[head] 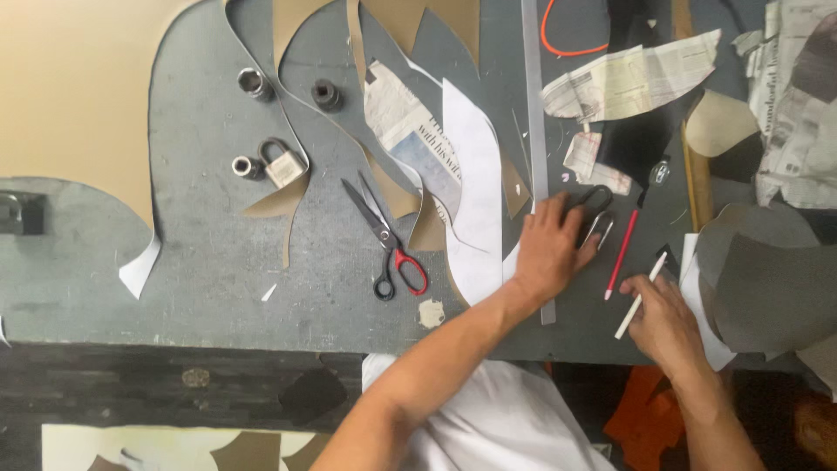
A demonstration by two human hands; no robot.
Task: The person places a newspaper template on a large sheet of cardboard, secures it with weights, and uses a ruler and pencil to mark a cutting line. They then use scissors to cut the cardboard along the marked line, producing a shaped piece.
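White pencil (641, 295) in right hand (667, 323).

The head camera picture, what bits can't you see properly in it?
- Second pair of scissors: the left hand covers its blades; only the handles show.
- White pencil: the right hand hides its lower end.
- Newspaper pieces: print too small and blurred.
- Dark metal thing: cut off by the left edge.
- Orange cord: runs off the top edge.
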